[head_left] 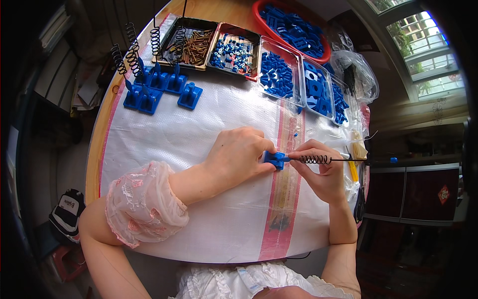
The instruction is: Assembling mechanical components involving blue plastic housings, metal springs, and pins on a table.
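Observation:
In front of me, my left hand (244, 152) pinches a small blue plastic base (275, 159) between thumb and fingers, just above the table cover. From the right, my right hand (321, 172) grips the near end of a black coiled spring wire (316, 159), where it meets the blue base. The wire stretches out to the right, with a small blue piece (394, 160) at its far tip. My fingers hide how wire and base join. At the upper left stand several blue bases (144, 98) with spring wires rising from them; one blue base (189, 95) sits apart.
Along the far side lie a tray of brass-coloured screws (196, 47), a tray of small blue and white parts (234, 52), clear boxes of blue parts (277, 74) and a red basin (326, 50). A yellow-handled tool (353, 171) rests at the right edge.

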Motion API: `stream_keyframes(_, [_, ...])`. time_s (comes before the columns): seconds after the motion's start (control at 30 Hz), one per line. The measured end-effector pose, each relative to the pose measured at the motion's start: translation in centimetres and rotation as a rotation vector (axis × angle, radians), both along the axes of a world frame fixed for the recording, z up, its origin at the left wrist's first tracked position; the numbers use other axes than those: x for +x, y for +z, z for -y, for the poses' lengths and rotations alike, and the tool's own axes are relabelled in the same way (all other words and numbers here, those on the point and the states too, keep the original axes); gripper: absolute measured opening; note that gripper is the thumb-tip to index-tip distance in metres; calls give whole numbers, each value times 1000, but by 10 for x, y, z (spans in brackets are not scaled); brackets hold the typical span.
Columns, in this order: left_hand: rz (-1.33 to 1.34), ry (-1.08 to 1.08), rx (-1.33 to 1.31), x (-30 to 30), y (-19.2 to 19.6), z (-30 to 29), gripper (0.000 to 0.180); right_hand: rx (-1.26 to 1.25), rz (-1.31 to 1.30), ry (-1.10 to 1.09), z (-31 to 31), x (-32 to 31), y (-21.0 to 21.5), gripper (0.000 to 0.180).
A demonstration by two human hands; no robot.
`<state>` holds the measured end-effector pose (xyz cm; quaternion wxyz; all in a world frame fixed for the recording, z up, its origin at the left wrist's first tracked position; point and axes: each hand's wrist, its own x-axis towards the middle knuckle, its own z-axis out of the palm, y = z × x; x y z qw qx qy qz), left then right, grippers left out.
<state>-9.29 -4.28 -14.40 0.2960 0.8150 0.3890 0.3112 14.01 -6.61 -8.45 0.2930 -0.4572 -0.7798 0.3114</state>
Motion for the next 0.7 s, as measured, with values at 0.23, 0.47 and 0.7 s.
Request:
stream_keyframes(0.23, [8,-1,8,0,-1,0,25,-13,-3,3,0,-1,1,18])
stream_keyframes(0.47, [1,6,8,1,-2,0,26,-5,3,5,-1,0,0,18])
stream_keyframes(0.7, [-4,2,5,0,-1,0,27,-8,4,-2,0,-1,1,17])
